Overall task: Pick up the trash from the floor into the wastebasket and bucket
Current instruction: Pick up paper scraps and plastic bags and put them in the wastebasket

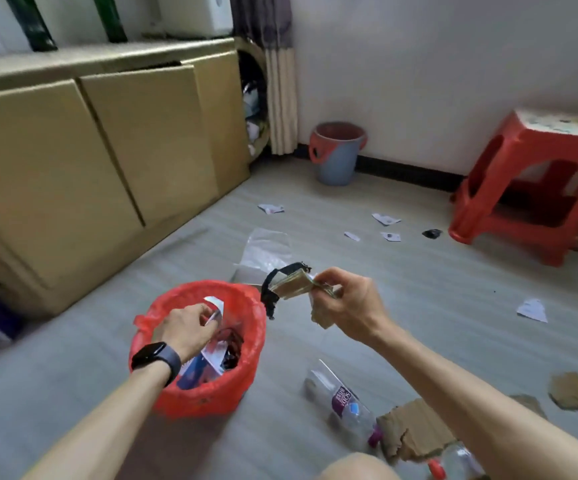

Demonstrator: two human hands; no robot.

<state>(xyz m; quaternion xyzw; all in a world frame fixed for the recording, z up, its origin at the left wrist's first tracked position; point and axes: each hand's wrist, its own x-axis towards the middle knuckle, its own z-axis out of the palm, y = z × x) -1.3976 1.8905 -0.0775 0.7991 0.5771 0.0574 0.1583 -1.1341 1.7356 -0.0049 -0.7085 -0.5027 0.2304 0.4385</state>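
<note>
Nearest the person's knee, a clear plastic bottle [346,407] with a purple label, a second bottle [460,459] with a red cap and torn cardboard pieces [415,434] lie untouched on the floor [73,375]. Just beyond, the wastebasket [194,400], lined in red, already holds printed paper and something dark, so part of the job looks done. The left hand [190,327], with a watch [156,355] on its wrist, sits over the basket's mouth with its fingers curled, pinching a white paper slip [214,304]. The slip seems ready to drop straight in. The right hand [346,303] is beside the basket, off its right rim and above the floor. It grips a bundle of cardboard scraps [294,285], from which a black strap [267,299] loops down close to the rim. Behind the hands a clear plastic bag [266,251] lies flat. Farther out are scattered paper scraps [386,219], a small black scrap [431,233] near the red stool [529,188], and another paper piece [532,310] off to the right. The bucket [337,154] stands against the far wall, well apart from both hands, and whether anything is in it cannot be told. By this showing most of the trash is not yet collected.
</note>
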